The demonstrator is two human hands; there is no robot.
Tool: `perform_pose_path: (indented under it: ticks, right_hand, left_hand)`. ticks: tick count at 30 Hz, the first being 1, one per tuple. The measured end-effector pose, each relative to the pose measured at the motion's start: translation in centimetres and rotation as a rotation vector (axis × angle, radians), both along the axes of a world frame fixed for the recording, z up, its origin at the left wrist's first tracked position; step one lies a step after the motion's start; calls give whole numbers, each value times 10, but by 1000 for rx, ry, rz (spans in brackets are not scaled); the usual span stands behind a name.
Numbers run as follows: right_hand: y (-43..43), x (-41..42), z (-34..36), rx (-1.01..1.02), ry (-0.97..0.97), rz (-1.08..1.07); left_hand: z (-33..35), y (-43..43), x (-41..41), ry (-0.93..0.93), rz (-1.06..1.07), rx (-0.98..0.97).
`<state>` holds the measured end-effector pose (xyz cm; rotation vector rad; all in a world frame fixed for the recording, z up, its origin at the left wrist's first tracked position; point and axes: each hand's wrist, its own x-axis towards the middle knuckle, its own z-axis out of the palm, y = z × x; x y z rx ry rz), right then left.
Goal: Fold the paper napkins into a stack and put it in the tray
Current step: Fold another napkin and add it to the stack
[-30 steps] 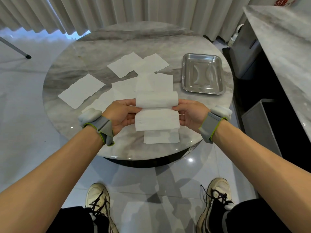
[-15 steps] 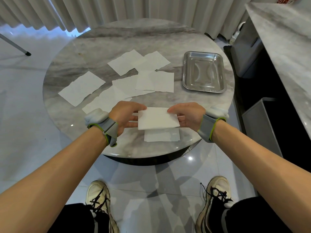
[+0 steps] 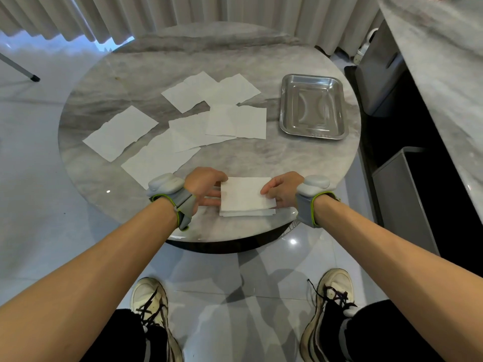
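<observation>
A folded white napkin (image 3: 244, 193) lies on top of another folded napkin (image 3: 248, 213) near the front edge of the round marble table (image 3: 261, 158). My left hand (image 3: 205, 186) holds its left edge and my right hand (image 3: 283, 189) pinches its right edge. Several unfolded white napkins (image 3: 188, 126) are spread flat over the middle and left of the table. A steel tray (image 3: 312, 107) sits at the right side of the table with nothing in it.
A grey bin (image 3: 402, 202) stands on the floor to the right of the table, beside a marble counter (image 3: 441, 61). Curtains (image 3: 183, 14) hang behind the table. My two shoes (image 3: 154, 309) are below the table's edge.
The napkin held up between my hands was folded in half and lowered onto the folded napkin at the table's front edge. Both hands came down with it.
</observation>
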<state>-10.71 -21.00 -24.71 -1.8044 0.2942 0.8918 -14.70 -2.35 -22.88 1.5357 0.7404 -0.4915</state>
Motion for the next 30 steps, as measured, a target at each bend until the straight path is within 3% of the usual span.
perform_pose_path:
  ticks: [6,12,14,16,20,24,30]
  right_hand:
    - [2,0,1,-138,-15,24]
    - [-4,15,8,-318,-187,139]
    - [-3,16,11,-374,-262,166]
    - [0,12,17,-396,-326,183]
    - [9,6,24,-450,-428,259]
    - [9,4,26,-468,-462,276]
    - [7,1,29,-458,-468,315]
  left_hand:
    - [-2,-1,3,32,-2,33]
    - [1,12,12,22,-45,202]
    - [1,28,14,-40,-115,374]
    - [-1,48,13,-98,-258,699]
    - [-21,82,5,-39,-438,1163]
    - [-37,94,0,52,-559,1334]
    - [-43,97,-4,-1,-587,1438]
